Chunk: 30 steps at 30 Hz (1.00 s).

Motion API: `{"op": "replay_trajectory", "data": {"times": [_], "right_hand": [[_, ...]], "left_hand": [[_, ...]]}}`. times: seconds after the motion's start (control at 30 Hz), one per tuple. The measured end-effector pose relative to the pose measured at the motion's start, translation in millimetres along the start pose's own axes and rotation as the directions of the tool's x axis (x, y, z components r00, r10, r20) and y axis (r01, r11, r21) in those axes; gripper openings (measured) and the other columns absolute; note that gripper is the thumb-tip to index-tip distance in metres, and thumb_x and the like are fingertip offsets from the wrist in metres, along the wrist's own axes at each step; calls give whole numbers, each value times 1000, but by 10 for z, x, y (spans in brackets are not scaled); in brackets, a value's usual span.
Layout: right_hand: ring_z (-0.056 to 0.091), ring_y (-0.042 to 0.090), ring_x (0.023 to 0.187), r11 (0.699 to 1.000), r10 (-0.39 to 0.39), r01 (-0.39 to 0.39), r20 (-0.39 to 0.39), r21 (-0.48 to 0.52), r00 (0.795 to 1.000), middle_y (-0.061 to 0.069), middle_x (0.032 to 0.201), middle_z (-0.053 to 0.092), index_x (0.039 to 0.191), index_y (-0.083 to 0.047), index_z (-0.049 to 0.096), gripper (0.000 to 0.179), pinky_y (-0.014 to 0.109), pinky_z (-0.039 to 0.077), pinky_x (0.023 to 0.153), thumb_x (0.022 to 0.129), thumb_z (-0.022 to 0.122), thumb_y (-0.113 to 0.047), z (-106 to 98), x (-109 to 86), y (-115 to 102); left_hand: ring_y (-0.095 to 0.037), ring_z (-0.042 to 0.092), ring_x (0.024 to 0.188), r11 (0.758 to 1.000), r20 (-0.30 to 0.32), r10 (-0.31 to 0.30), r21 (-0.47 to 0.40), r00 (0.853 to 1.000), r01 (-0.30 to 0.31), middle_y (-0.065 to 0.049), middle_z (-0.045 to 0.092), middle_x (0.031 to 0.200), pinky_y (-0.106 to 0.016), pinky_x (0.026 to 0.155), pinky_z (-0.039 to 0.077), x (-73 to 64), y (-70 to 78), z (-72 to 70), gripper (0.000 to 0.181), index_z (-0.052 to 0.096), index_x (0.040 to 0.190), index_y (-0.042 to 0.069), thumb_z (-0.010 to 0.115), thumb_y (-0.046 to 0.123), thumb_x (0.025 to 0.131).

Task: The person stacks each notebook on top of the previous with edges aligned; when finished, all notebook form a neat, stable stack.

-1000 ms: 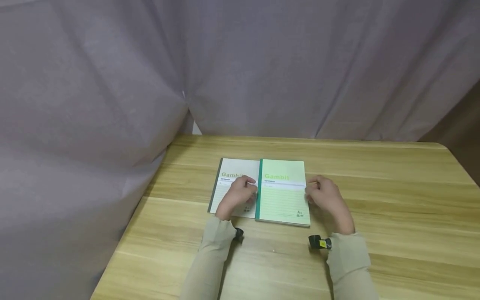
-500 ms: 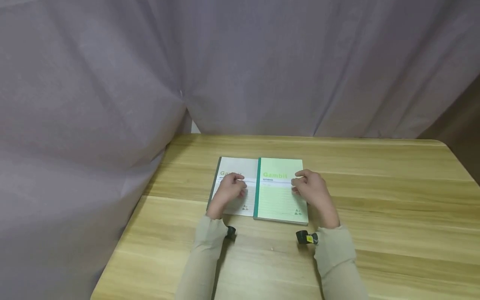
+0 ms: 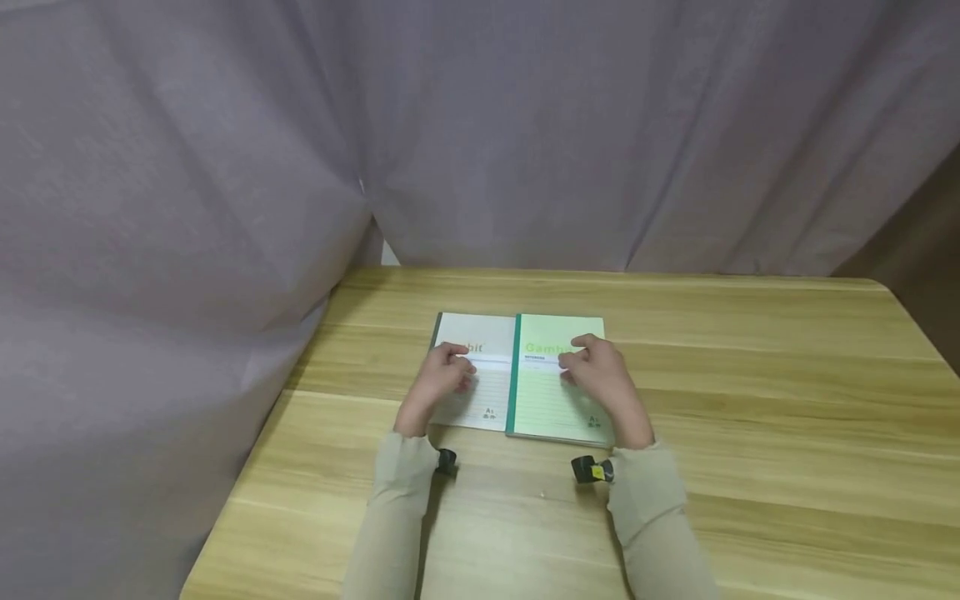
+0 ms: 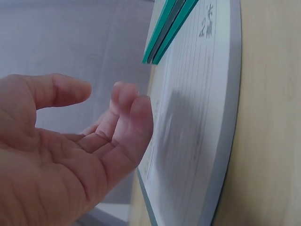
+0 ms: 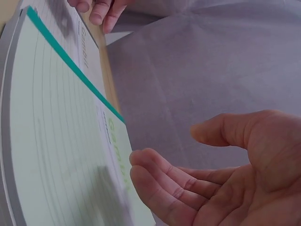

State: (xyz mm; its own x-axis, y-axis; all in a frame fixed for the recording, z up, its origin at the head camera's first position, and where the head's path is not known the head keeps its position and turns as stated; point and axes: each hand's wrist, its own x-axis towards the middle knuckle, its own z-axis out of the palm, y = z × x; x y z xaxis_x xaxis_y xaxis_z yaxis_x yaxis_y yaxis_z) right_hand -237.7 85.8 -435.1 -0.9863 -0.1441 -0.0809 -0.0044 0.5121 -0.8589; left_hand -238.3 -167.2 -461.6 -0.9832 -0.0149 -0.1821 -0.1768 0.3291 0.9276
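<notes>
Two piles of notebooks lie side by side in the head view. A white-covered notebook [image 3: 491, 400] is on the left, and a pale green notebook [image 3: 551, 408] with a dark green spine tops the right pile. Green and grey spines [image 4: 170, 30] stacked together show in the left wrist view. My left hand [image 3: 438, 375] hovers over the white cover, fingers loosely bent, holding nothing. Over the green cover hovers my right hand [image 3: 603, 375], its thumb apart from the relaxed fingers and nothing between them. Both wrist views show a gap between hand and cover.
The notebooks lie on a wood-grain table [image 3: 750, 400]. Grey curtain cloth [image 3: 510, 142] hangs behind the table and bulges along its left edge. Black wrist cameras [image 3: 592, 469] sit inside both sleeve cuffs.
My right hand has moved left, from the green notebook's right edge to above its cover. My left hand has shifted left, away from the green spine. The notebooks stay in place.
</notes>
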Motion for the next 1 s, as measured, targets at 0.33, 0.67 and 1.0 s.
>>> {"op": "replay_trajectory", "data": {"times": [0.33,0.67,1.0], "right_hand": [[73,35,85,998,-54,54,53,13,997,27,101,72,138,21,43,54,41,57,77,96,55,-12,188,59,-65],[73,36,89,997,-69,66,85,38,994,29,106,70,137,20,45,51,41,59,77,98,53,-12,311,66,-113],[73,32,82,998,-60,57,119,24,991,27,105,71,139,17,44,50,38,59,73,99,54,-12,455,62,-151]], "left_hand": [[-26,65,73,1000,-66,-15,7,998,15,-23,67,97,-33,67,58,-9,-75,-232,38,51,130,-15,47,2,96],[-27,63,82,994,-82,-108,-38,991,105,-25,64,104,-37,78,58,-5,-126,-430,33,60,121,-17,52,5,97],[-27,64,85,994,-78,-102,-54,992,98,-24,64,109,-37,77,57,-3,-143,-439,35,57,128,-12,51,8,100]]}}
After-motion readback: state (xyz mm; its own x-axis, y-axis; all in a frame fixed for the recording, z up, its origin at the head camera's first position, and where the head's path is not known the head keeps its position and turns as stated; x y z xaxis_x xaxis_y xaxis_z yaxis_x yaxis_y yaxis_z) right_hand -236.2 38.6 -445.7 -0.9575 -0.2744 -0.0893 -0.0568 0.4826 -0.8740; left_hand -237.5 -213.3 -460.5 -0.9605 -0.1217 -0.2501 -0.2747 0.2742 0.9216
